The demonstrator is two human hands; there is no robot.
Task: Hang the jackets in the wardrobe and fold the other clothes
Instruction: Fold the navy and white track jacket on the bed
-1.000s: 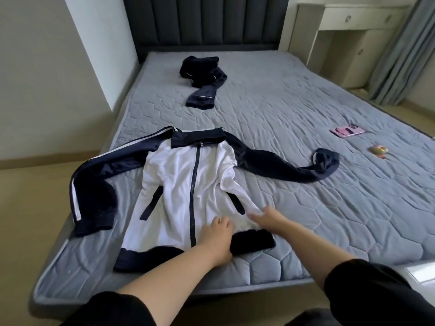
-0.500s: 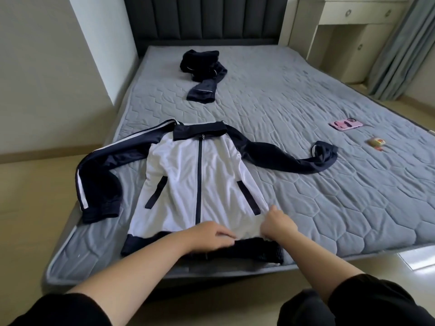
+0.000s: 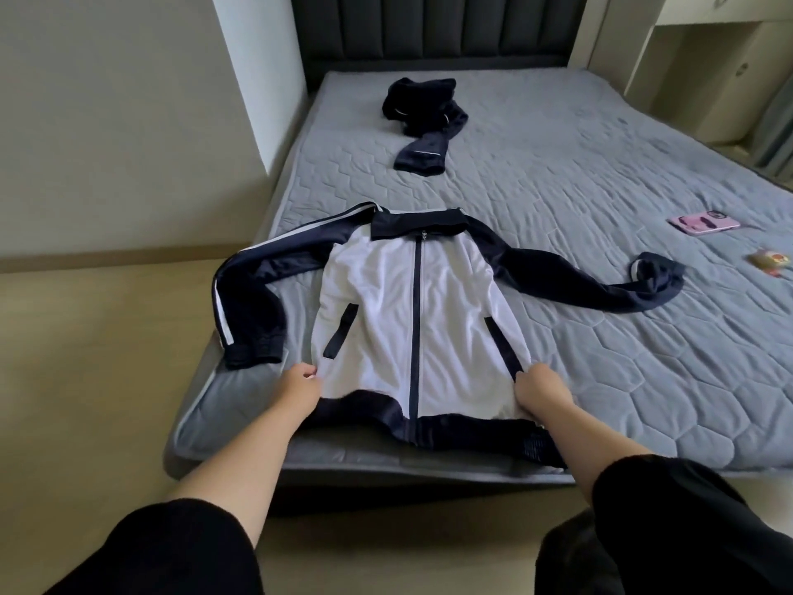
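A white zip-up jacket [image 3: 412,319] with navy sleeves, collar and hem lies face up near the foot of the grey bed [image 3: 600,371]. Its zip is closed and both sleeves spread outward. My left hand [image 3: 300,386] grips the jacket's lower left edge. At the lower right edge, by the pocket, my right hand [image 3: 540,390] grips the fabric. A crumpled navy garment [image 3: 422,118] with white piping lies farther up the bed, near the headboard.
A pink phone [image 3: 703,222] and a small yellow-red object [image 3: 770,259] lie on the bed's right side. A dark padded headboard [image 3: 433,32] stands at the back, with a cream cabinet [image 3: 708,79] at the right. Beige floor [image 3: 94,371] runs along the left.
Both hands moved apart from the middle of the hem to the jacket's two lower side edges. The jacket body now lies flatter and straighter.
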